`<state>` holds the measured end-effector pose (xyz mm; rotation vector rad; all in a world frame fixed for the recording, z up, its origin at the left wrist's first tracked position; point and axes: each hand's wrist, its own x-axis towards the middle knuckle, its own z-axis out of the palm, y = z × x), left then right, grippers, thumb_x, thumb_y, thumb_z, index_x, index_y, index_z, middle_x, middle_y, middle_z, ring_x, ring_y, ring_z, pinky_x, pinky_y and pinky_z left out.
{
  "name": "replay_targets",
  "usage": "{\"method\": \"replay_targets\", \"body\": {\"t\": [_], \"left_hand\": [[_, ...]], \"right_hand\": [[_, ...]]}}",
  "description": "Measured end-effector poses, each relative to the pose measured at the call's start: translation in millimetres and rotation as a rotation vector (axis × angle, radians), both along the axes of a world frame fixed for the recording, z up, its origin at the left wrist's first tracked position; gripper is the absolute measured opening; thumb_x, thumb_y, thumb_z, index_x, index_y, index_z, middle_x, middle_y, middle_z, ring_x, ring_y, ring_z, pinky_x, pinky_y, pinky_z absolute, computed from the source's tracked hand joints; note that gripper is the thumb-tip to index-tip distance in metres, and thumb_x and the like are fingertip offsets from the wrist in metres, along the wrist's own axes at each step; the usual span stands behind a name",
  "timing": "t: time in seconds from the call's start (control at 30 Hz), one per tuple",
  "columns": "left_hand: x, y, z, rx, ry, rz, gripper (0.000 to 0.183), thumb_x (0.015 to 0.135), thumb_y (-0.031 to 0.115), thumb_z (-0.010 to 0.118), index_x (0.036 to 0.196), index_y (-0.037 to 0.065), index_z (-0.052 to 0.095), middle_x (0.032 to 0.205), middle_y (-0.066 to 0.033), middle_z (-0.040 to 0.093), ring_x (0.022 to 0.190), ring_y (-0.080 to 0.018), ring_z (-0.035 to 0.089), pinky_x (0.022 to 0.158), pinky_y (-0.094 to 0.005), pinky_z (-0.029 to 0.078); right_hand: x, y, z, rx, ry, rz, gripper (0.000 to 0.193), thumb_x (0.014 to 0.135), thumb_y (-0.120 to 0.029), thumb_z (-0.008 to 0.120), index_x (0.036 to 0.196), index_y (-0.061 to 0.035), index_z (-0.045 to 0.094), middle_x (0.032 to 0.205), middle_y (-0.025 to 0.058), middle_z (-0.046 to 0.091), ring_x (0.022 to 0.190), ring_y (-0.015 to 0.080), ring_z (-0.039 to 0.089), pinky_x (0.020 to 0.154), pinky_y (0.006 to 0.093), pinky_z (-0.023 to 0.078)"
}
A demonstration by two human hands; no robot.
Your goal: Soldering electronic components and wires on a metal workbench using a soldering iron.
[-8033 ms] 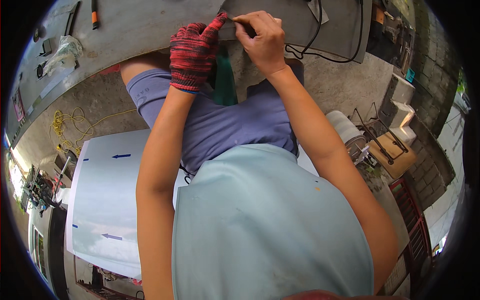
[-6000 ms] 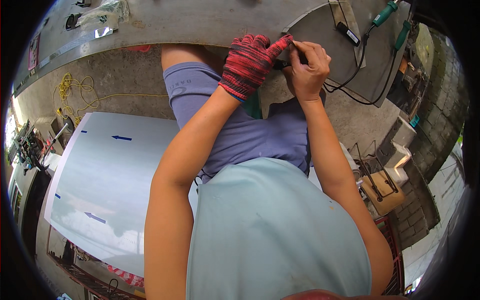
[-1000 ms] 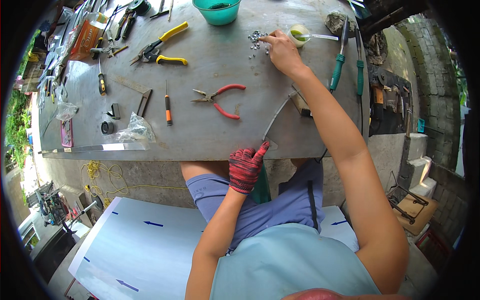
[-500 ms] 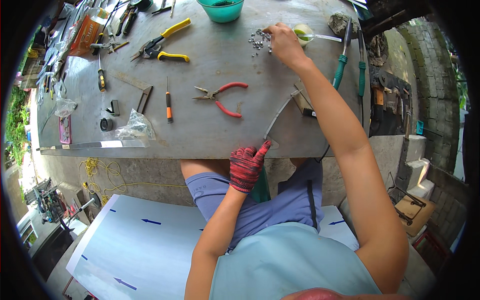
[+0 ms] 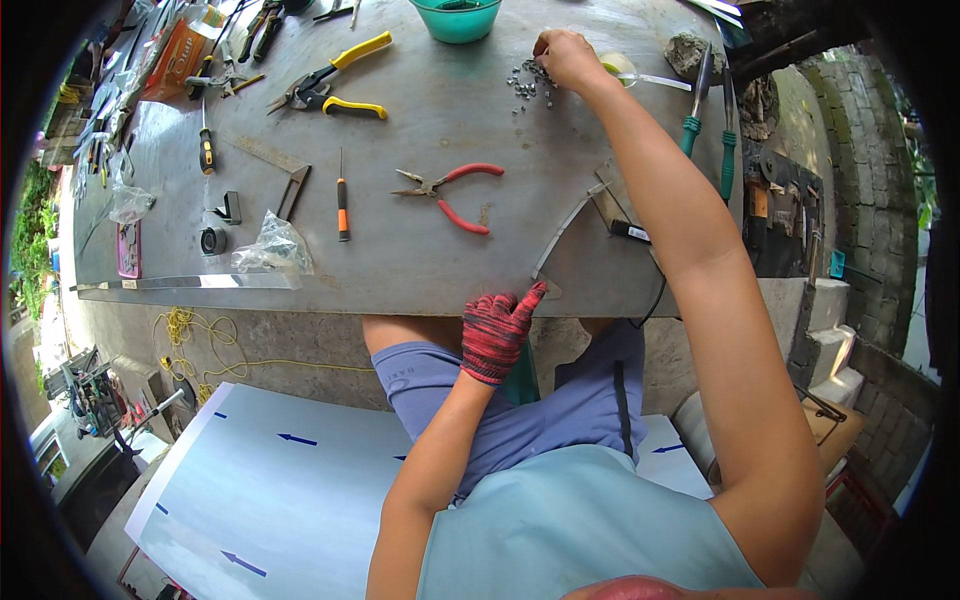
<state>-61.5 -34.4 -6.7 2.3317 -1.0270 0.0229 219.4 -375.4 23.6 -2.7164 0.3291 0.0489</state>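
Observation:
My left hand [image 5: 497, 335], in a red-and-black knit glove, is at the near table edge, closed at the lower end of a thin curved metal strip [image 5: 563, 232]. That strip bends up toward a block-like piece [image 5: 618, 208], partly behind my right forearm. My bare right hand [image 5: 568, 60] reaches far across the table, fingers bent down beside a scatter of small silvery metal pieces [image 5: 526, 88]. What its fingertips hold, if anything, is hidden. Just right of that hand stands a small pale round container [image 5: 617, 66] with green inside, a flat light strip [image 5: 660, 80] extending from it.
Red-handled pliers [image 5: 447, 192], an orange-black screwdriver [image 5: 343, 210] and yellow-handled snips [image 5: 335, 78] lie left of centre. A green bowl [image 5: 460, 24] stands at the back. Two green-handled tools [image 5: 692, 125] and a stone [image 5: 687, 55] are at right. Clear plastic [image 5: 272, 250] lies near the left front edge.
My right hand has shifted slightly away from me, at the far side of the small metal pieces. My left hand stays at the strip's end. The view has moved a little.

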Motion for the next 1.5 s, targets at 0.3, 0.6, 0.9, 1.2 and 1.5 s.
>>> {"method": "replay_targets", "body": {"t": [0.3,0.6,0.9,1.2,1.5], "left_hand": [[-3.3,1.8,-1.4,0.040,0.007,0.004,0.065,0.080,0.011,0.069,0.142,0.028,0.063,0.086,-0.0062,0.059,0.073,-0.0300,0.060,0.066,-0.0472,0.047],[-2.6,1.2,-1.8,0.059,0.021,-0.013,0.066,0.082,0.013,0.067,0.146,0.028,0.061,0.085,-0.0057,0.057,0.073,-0.0284,0.058,0.068,-0.0454,0.046],[-3.8,1.7,-2.1,0.074,0.030,-0.015,0.066,0.083,0.014,0.066,0.147,0.028,0.060,0.086,-0.0057,0.058,0.075,-0.0280,0.059,0.072,-0.0459,0.047],[-4.4,2.5,-1.1,0.061,0.016,-0.002,0.066,0.084,0.014,0.066,0.148,0.029,0.059,0.086,-0.0056,0.058,0.076,-0.0281,0.059,0.072,-0.0465,0.048],[-5.5,2.1,-2.2,0.085,-0.010,0.001,0.069,0.083,0.014,0.067,0.150,0.029,0.057,0.087,-0.0055,0.058,0.076,-0.0275,0.059,0.072,-0.0465,0.047]], "right_hand": [[4.5,1.9,-0.8,-0.089,0.091,0.039,0.020,0.092,-0.011,0.063,0.105,-0.0046,0.077,0.113,0.0198,0.076,0.111,0.0379,0.072,0.099,0.0465,0.056],[9.1,-8.2,1.2,-0.079,0.037,0.020,0.025,0.093,-0.007,0.060,0.112,-0.0069,0.076,0.116,0.0199,0.075,0.112,0.0383,0.071,0.101,0.0456,0.055],[11.3,3.6,6.5,-0.052,0.119,0.117,0.023,0.091,-0.008,0.065,0.111,-0.0097,0.078,0.114,0.0166,0.077,0.110,0.0343,0.072,0.099,0.0437,0.056],[16.8,-5.7,16.7,-0.072,0.149,0.077,0.030,0.091,-0.001,0.058,0.113,-0.0078,0.077,0.115,0.0171,0.076,0.115,0.0348,0.071,0.100,0.0447,0.055],[19.9,-19.3,11.5,-0.202,0.203,0.139,0.024,0.092,-0.006,0.059,0.106,-0.0070,0.078,0.113,0.0193,0.077,0.111,0.0366,0.072,0.096,0.0460,0.057]]}}
